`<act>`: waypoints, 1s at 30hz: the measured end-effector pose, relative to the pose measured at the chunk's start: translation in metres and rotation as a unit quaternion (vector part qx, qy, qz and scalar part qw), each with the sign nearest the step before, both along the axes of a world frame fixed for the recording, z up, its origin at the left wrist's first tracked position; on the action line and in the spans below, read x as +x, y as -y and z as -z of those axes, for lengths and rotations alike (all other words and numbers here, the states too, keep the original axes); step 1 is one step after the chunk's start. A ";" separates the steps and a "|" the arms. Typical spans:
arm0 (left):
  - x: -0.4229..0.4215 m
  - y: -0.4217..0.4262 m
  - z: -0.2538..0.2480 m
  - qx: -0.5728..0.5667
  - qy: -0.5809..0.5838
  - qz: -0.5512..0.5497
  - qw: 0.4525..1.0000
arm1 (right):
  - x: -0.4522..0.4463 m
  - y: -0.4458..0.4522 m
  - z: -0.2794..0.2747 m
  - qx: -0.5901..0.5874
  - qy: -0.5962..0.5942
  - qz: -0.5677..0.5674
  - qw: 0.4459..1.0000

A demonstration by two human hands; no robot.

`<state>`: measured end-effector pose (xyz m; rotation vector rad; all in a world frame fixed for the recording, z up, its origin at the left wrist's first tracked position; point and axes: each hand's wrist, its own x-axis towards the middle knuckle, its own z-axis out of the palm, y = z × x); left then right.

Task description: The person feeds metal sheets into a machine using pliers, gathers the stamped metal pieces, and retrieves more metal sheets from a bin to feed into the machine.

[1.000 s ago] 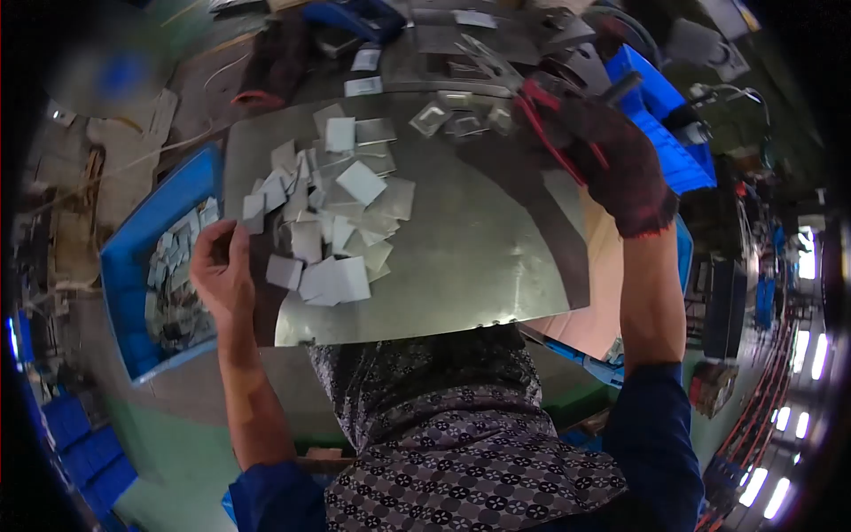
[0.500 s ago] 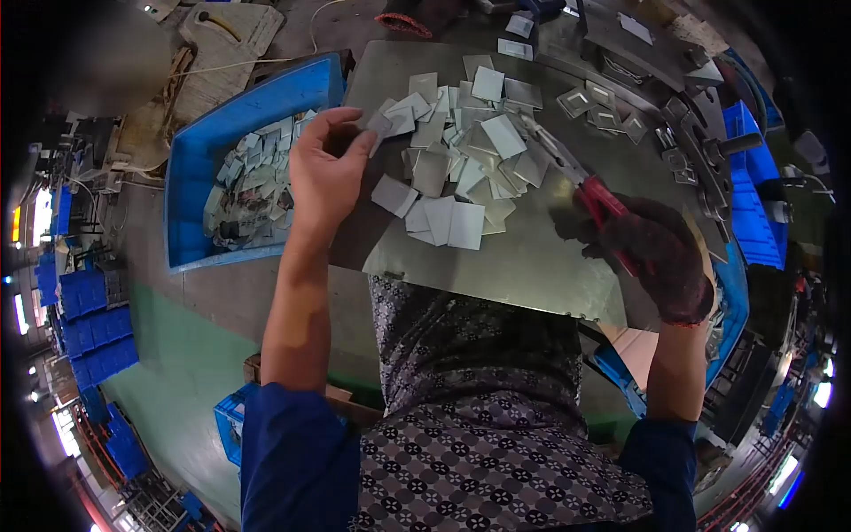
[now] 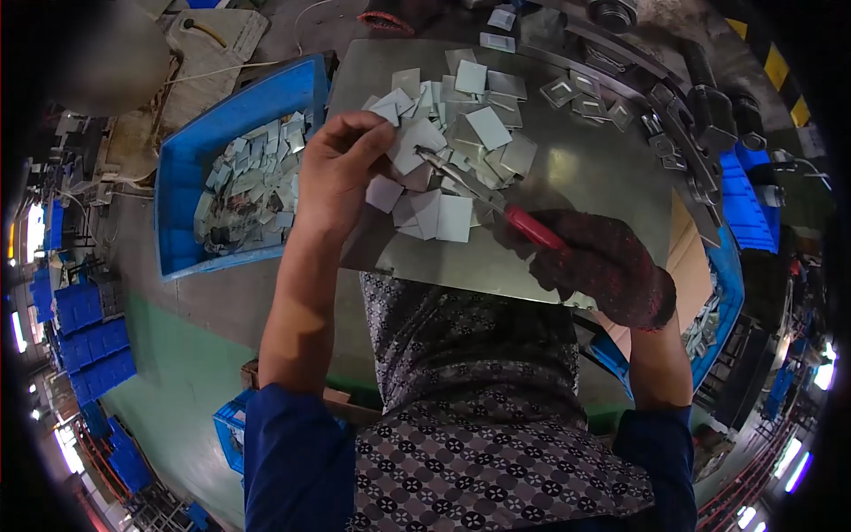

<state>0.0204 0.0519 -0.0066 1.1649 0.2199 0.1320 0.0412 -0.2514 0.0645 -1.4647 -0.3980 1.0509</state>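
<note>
My bare left hand (image 3: 341, 168) is pinched at the left side of a pile of flat metal pieces (image 3: 483, 129) on a metal sheet (image 3: 576, 177). Its fingertips meet a light square piece (image 3: 415, 144). My right hand (image 3: 603, 262), in a dark red-black glove, is wrapped round red-handled pliers (image 3: 532, 227). The tips of the pliers touch the same square piece from the right. Several pieces with raised centres (image 3: 587, 99) lie at the sheet's upper right.
A blue bin (image 3: 173, 191) of metal pieces stands on the left. Another blue bin (image 3: 732, 284) is on the right beside cardboard (image 3: 691, 257). Dark machine parts (image 3: 709, 115) are at the upper right. A glove (image 3: 387, 21) lies at the top.
My right hand has come down and left, bringing the pliers from the sheet's upper right to the piece at my left hand. My left hand has moved from beside the left bin to the pile.
</note>
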 end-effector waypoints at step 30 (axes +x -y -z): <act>-0.005 -0.029 0.038 0.319 0.087 -0.134 0.934 | 0.120 0.077 -0.036 -0.080 0.260 0.286 0.919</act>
